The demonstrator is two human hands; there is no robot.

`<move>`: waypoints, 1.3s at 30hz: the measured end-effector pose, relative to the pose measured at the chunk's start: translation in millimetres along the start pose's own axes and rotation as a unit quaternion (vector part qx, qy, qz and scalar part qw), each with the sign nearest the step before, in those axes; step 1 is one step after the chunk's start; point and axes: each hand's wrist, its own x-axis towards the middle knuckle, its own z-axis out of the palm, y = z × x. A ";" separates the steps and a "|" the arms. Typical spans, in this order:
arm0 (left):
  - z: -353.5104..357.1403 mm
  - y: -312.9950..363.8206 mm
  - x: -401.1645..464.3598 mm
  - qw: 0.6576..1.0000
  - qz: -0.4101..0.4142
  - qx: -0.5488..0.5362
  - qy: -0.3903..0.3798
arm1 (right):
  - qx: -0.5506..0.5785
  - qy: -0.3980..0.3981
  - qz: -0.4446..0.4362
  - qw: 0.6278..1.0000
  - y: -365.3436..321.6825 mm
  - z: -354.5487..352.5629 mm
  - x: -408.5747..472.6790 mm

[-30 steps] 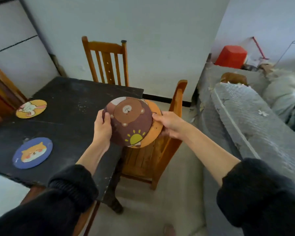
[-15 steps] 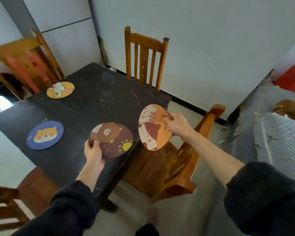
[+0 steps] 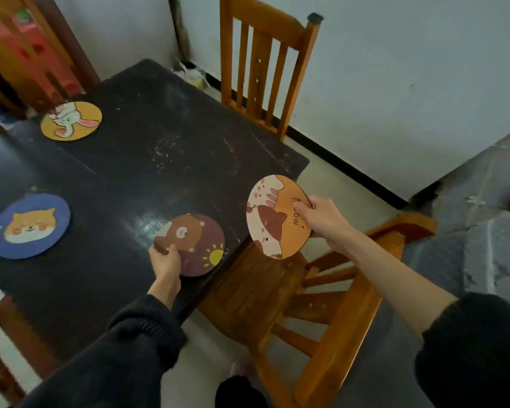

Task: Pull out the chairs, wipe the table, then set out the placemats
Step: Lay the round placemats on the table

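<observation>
The left hand (image 3: pixel 166 260) pinches the near edge of the brown bear placemat (image 3: pixel 195 244), thumb on top and fingers curled beneath, with the mat low over the near right part of the dark table (image 3: pixel 165 148) (whether it lies flat on the wood cannot be told). The right hand (image 3: pixel 321 220) grips the orange cat placemat (image 3: pixel 273 216) by its right edge, thumb across the face, holding it tilted in the air above the seat of the wooden chair (image 3: pixel 265 293) at the table's right side. 2 more mats lie flat on the table: the blue dog placemat (image 3: pixel 30 225) near the left edge and the yellow rabbit placemat (image 3: pixel 71 120) at the far left. A second chair (image 3: pixel 265 63) stands at the far side.
</observation>
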 end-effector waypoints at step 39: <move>306.6 194.7 -129.6 0.970 0.233 0.032 -0.064 | -0.202 -0.176 -0.314 0.911 -81.6 -290.5 276.5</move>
